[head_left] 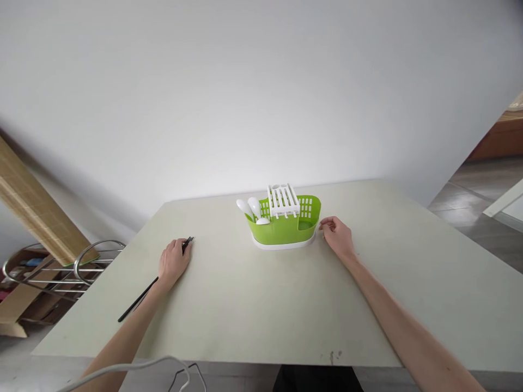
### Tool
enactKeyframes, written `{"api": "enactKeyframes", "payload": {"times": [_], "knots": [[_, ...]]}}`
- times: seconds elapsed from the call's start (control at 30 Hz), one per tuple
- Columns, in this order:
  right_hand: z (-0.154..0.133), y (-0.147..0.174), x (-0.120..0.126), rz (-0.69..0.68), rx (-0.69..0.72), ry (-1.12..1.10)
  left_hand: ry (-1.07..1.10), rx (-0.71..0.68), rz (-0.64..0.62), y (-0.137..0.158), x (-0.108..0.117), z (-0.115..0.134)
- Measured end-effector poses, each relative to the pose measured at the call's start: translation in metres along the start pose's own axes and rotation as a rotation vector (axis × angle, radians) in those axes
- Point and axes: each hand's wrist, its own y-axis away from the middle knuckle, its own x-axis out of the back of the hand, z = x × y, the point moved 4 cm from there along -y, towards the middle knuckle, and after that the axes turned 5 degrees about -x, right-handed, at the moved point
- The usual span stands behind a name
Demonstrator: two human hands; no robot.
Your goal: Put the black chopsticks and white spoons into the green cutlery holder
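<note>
Spoons [254, 206] already sitting in basket [281, 233], counter's [253, 305] 12 o'clock. Sticks [137, 302] still lying outside at 9, left hand [174, 260] resting curled over them, grip unclear. Right hand [338, 235] sitting half-open, looking empty, beside basket's 3.

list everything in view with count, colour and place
table: one, pale greenish, centre
caddy: one, green, white base, on table
slotted rack: one, white, atop caddy
spoons: three, white, caddy's left end
thin sticks: count unclear, black, under left hand
wall: one, white, behind
board: one, tan, far left
metal rack: one, silver, lower left
cardboard box: one, brown, lower left
cables: two, white and dark, bottom
furniture: one, brown, far right
panel: one, white, right edge
floor: one, grey, both sides
clothing: one, black, bottom centre
left hand: one, bare, over sticks
right hand: one, bare, right of caddy
</note>
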Motion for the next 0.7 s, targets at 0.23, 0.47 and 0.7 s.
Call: {"api": "enactKeyframes", "payload": {"times": [0.23, 0.47, 0.7], "knots": [[0.001, 0.0, 0.0, -0.002, 0.0, -0.002, 0.092, 0.047, 0.027, 0.001, 0.007, 0.003], [0.0, 0.0, 0.0, -0.004, -0.004, -0.003, 0.419, 0.112, 0.293, -0.023, 0.042, 0.0], [0.0, 0.0, -0.001, -0.005, 0.004, -0.018, 0.638, 0.08, 0.318, -0.036, 0.072, 0.056]]}}
